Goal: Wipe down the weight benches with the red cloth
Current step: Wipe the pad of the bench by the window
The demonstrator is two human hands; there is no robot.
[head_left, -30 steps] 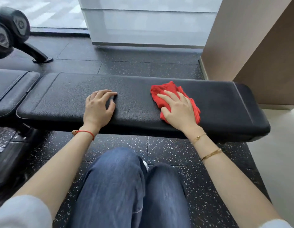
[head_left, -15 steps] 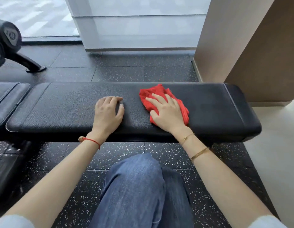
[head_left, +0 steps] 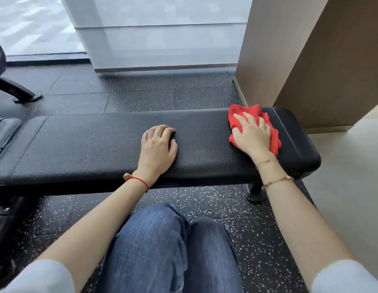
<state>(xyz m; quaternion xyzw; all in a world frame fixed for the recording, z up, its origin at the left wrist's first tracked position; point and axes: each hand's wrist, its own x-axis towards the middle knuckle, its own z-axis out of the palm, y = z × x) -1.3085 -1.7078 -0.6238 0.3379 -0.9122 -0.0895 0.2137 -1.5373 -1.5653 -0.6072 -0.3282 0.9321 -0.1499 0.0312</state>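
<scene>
A long black padded weight bench (head_left: 95, 144) runs across the view from left to right. The crumpled red cloth (head_left: 245, 112) lies near the bench's right end, and my right hand (head_left: 252, 134) presses flat on top of it, fingers spread and pointing away from me. My left hand (head_left: 157, 145) rests on the bare pad near the middle, fingers curled loosely, holding nothing. Part of the cloth is hidden under my right palm.
A second black pad (head_left: 4, 130) adjoins the bench at the far left. A brown wall corner (head_left: 289, 60) stands close behind the bench's right end. A black machine leg (head_left: 16, 89) sits on the speckled floor at back left. My knees in jeans (head_left: 169, 246) are below the bench.
My right hand has slid the red cloth rightward along the pad to near its right end. My left hand has stayed resting on the pad.
</scene>
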